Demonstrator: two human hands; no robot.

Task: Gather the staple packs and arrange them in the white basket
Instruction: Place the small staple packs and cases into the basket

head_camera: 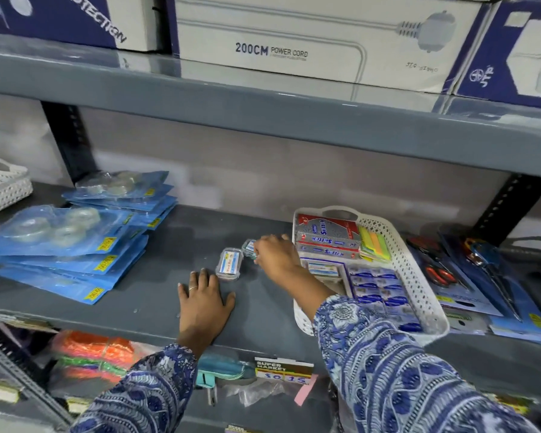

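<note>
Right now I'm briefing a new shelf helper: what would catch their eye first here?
Mid-shelf, the right hand pinches a small clear pack, another pack lies beside it, and the left hand rests flat on the shelf. To the right is the white basket, already holding boxes and blue packs. At left, blue tape packs lie stacked.

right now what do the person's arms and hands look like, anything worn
Both arms wear long, loose sleeves in a blue and white print of florals and wavy stripes, ending at the wrists. The left hand has a thin silver ring on one finger. The right hand is bare, with no ring visible.
</note>
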